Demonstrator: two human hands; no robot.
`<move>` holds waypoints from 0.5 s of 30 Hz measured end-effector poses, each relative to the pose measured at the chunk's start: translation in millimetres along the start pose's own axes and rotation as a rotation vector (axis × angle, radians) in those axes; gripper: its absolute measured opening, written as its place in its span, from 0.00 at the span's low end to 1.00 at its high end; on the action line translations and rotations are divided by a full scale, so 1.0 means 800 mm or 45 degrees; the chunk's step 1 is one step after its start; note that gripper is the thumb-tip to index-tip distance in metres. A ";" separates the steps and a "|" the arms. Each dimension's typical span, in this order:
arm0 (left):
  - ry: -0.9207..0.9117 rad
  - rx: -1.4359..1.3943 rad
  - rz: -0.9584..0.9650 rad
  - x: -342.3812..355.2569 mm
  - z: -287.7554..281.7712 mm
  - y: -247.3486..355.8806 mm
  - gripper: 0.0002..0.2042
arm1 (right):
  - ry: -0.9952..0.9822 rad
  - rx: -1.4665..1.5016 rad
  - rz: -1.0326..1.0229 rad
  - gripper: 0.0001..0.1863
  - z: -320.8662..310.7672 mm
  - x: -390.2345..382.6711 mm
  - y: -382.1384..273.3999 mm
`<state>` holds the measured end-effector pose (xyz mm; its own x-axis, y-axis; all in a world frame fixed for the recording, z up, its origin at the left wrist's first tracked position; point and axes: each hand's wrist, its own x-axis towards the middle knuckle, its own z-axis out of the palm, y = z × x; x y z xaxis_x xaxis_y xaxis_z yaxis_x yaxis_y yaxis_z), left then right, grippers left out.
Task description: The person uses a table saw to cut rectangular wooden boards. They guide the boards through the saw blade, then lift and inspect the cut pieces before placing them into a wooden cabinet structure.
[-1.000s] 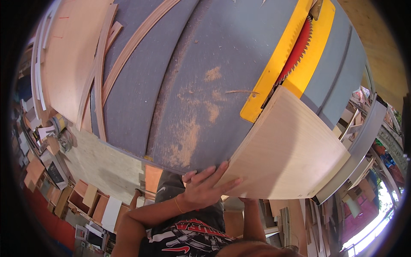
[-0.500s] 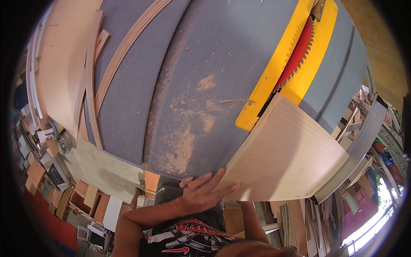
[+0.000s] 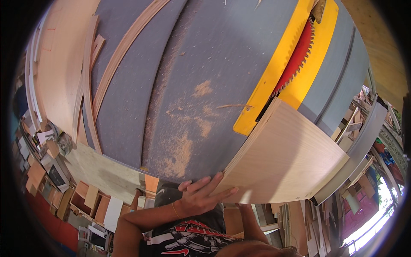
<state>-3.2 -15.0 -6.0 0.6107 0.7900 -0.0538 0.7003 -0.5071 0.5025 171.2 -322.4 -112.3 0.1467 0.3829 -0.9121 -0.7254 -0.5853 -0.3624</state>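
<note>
The left hand [image 3: 199, 198] is with fingers spread: the thumb lies over the near edge of the plywood panel [image 3: 282, 158], and the other fingers point forward beside its left edge. It touches the near left corner, and is not closed around the wood. The right forearm [image 3: 251, 223] goes up to the near edge, but the right hand is hidden there, so I cannot tell its grip. Of what shows, the left hand is nearer to that corner.

The panel lies flat on the bench [image 3: 218, 64], to the right and forward of the left hand. Its layered left edge, which seems the longest, points forward and slightly right, to the red circular saw blade [image 3: 295, 60]; the far corner is just before the teeth, and I cannot tell if they touch. A yellow insert plate [image 3: 265, 85] surrounds the blade. Along the panel's right side runs a grey metal rail [image 3: 357, 152]. Sawdust [image 3: 177, 154] lies to the left.
</note>
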 end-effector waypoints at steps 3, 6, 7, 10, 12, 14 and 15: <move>-0.051 -0.015 0.021 0.002 -0.004 -0.002 0.22 | 0.038 0.073 0.026 0.44 -0.016 0.002 0.016; -0.089 -0.016 0.034 0.000 -0.003 -0.001 0.24 | 0.063 0.159 0.029 0.44 -0.023 0.004 0.029; -0.099 -0.014 0.036 -0.001 -0.002 0.000 0.24 | 0.069 0.186 0.030 0.44 -0.024 0.003 0.033; -0.046 -0.001 0.038 0.003 -0.005 0.000 0.25 | 0.092 0.263 0.035 0.44 -0.024 0.003 0.041; -0.154 0.005 0.094 -0.001 -0.007 -0.005 0.24 | 0.111 0.316 0.047 0.44 -0.025 0.001 0.048; -0.201 0.012 0.119 -0.014 -0.001 -0.006 0.23 | 0.121 0.361 0.054 0.44 -0.024 0.002 0.053; -0.200 0.018 0.108 -0.023 0.005 -0.005 0.23 | 0.127 0.384 0.063 0.44 -0.022 -0.001 0.055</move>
<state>-15.8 -29.0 -10.3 0.7171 0.6815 -0.1463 0.6485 -0.5753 0.4986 151.1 -361.3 -131.0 0.1602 0.2787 -0.9469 -0.8978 -0.3576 -0.2572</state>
